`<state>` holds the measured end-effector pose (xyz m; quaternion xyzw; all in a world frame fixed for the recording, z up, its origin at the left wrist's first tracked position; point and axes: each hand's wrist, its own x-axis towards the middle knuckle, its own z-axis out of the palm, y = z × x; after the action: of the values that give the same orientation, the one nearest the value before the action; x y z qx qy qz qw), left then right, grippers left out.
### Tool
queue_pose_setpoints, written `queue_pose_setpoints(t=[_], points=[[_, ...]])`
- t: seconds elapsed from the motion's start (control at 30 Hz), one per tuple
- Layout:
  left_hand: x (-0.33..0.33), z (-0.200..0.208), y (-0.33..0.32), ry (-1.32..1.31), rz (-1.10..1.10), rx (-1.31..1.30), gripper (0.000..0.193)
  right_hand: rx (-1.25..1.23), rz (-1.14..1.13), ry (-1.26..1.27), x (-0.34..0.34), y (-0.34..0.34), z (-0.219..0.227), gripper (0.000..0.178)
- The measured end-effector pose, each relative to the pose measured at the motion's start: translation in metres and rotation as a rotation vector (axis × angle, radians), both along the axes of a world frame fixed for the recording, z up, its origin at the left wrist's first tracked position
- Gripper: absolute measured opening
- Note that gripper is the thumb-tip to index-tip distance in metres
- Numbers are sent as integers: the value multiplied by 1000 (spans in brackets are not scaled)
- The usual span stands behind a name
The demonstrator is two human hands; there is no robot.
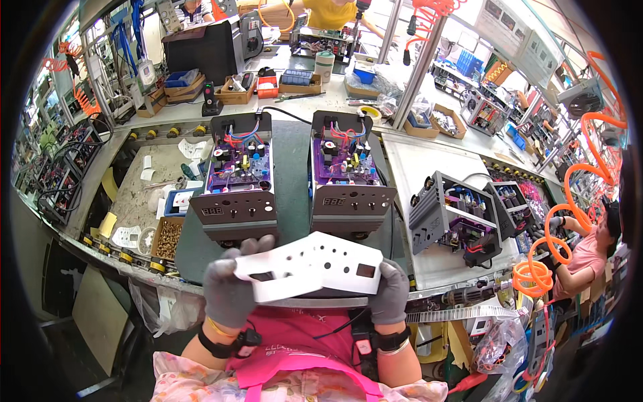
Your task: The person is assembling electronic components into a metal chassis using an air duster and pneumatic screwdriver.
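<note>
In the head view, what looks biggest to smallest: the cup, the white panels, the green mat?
1. Green mat
2. White panels
3. Cup; it's farther away, so its real size is unsure.

Head view, left fisheye | looks from head height, forward and steeply down | near: left gloved hand, right gloved hand, green mat | farther: white back bench

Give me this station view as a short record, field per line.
left hand: gray-gloved left hand, gripping left end of white punched sheeting
right hand: gray-gloved right hand, gripping its right end
ahead: left unit and right unit, open-topped, purple boards showing
under both: green mat
right side: third unit, also open
left side: brass-coloured small parts
far right: co-worker, pink top
</note>
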<state>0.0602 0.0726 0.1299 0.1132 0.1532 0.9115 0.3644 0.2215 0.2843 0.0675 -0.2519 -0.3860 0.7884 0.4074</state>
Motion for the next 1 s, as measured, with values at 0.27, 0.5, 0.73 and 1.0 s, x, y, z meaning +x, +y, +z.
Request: queue_pose_setpoints(t=[0.27,0.5,0.73,1.0], points=[[-7,17,26,1111,411,-805,13,439,-305,-244,3,-8,26,14],[33,34,64,1866,410,-964,25,346,423,-60,3,-34,79,24],[-2,27,57,1676,400,-729,10,775,-18,-279,-7,16,49,35],[-37,3,98,1562,444,-981,26,634,-13,-261,-31,56,30,19]])
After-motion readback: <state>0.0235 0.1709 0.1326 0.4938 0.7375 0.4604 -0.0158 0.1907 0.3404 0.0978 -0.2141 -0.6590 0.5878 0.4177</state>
